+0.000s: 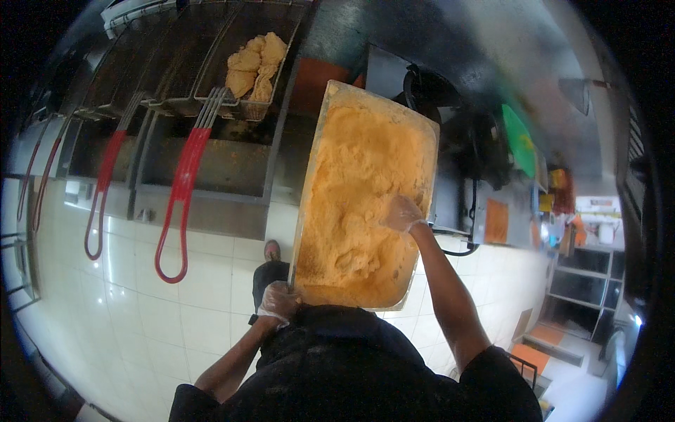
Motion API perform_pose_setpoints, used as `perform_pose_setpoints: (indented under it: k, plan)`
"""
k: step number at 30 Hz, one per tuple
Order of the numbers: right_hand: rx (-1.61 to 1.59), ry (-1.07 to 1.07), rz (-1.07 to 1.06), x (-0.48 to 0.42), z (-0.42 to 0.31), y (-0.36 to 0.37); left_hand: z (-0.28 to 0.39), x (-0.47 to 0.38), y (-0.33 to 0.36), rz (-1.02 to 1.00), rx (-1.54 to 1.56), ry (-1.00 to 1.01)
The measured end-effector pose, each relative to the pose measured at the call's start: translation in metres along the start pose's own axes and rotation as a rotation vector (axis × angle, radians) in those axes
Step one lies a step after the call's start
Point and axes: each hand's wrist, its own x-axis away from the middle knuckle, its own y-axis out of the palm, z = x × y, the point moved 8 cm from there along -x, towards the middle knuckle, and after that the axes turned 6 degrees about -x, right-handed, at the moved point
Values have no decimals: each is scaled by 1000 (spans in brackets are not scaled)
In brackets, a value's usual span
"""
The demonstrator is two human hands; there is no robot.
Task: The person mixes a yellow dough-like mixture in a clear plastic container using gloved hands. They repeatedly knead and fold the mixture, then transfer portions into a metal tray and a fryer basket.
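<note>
A deep rectangular tub [433, 158] filled with orange-tan breading flour [358, 147] lies in front of my body. In a clear plastic glove, my left hand [279, 301] grips the tub's near left corner. My right hand [403, 213], also gloved, is in the flour by the right wall; its fingers are dusted or partly buried, so what they hold is hidden. A coated lump [358, 262], perhaps a chicken piece, lies half sunk in the flour nearer to me.
Left of the tub, several wire fryer baskets sit over a steel fryer [205, 163], their red handles [184, 163] jutting towards me. One basket holds battered pieces [256, 66]. Dark equipment [464, 137] stands right of the tub. Pale tiles [205, 285] cover the floor.
</note>
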Motion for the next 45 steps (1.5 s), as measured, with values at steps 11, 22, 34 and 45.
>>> perform_pose_setpoints:
  k: [11,22,34,45]
  plan:
    - [-354,183,214,8,56,-69,-15,-2,10,2,-25,-20]
    - [-505,117,486,-23,81,-111,-11,-1,6,69,111,63]
    - [-32,-7,447,-42,41,-149,-8,-1,2,-72,88,-54]
    - [-423,-221,705,-74,-98,-312,-17,-6,24,-67,-69,33]
